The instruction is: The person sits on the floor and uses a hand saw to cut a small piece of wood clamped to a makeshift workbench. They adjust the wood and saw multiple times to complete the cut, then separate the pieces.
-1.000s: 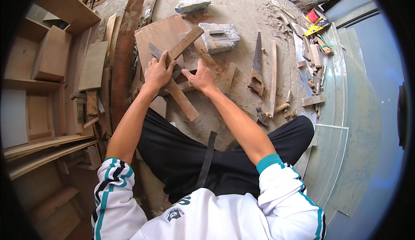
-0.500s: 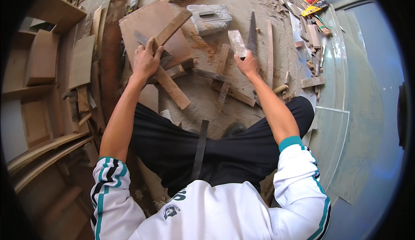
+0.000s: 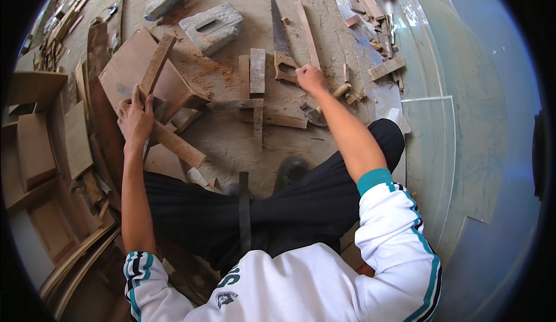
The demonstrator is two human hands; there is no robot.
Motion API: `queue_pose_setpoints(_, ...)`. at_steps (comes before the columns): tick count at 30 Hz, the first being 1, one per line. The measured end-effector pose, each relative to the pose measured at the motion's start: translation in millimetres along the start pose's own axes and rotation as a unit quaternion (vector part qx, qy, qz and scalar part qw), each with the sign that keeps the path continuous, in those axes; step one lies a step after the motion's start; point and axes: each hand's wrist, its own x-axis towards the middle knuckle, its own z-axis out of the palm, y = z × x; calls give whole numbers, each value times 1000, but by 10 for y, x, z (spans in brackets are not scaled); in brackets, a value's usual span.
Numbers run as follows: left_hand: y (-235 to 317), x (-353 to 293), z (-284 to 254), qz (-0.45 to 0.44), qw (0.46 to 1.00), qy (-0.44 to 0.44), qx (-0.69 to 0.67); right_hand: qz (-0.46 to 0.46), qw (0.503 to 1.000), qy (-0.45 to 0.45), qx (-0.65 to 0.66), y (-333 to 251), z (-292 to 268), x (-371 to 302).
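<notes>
My left hand [image 3: 136, 118] lies over a long wooden strip [image 3: 157, 66], its fingers bent around it. That strip slants across a square wooden board [image 3: 134, 70], and its lower end sticks out toward me. A small dark flat piece beside those fingers is partly covered. My right hand [image 3: 311, 79] is closed at the end of a hand saw's wooden handle [image 3: 285, 67], and the saw's dark blade [image 3: 279, 26] points away from me on the ground. Left of the handle, a pale wooden block [image 3: 258, 70] rests beside a brown wood piece [image 3: 244, 75].
A hammer-like tool [image 3: 315, 115] with a wooden handle lies under my right forearm. Two grey blocks [image 3: 213, 27] sit beyond the board, near sawdust. Another thin strip [image 3: 308, 32] lies right of the saw. Wood scraps and glass sheets [image 3: 434, 148] are at right, wooden boxes [image 3: 37, 151] at left.
My right hand has let go of the pale wooden block, which now lies among the wood pieces, and has moved to the saw handle. My left hand stays on the strip. The view has shifted right.
</notes>
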Motion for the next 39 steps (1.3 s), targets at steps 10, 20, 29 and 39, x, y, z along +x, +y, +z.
queue_pose_setpoints(10, 1030, -44, 2, 184, 962, 195, -45, 383, 908, 40, 165, 2095, -368, 122)
queue_pose_setpoints(20, 2486, -568, 827, 348, 934, -47, -60, 244, 962, 111, 52, 1853, -416, 439)
queue_pose_setpoints(29, 2261, -622, 1255, 304, 943, -108, -84, 386, 874, 219, 195, 3070, -306, 1613)
queue_pose_setpoints(39, 1386, -581, 70, 241, 947, -67, -200, 319, 815, 284, 393, 2819, -702, 1859)
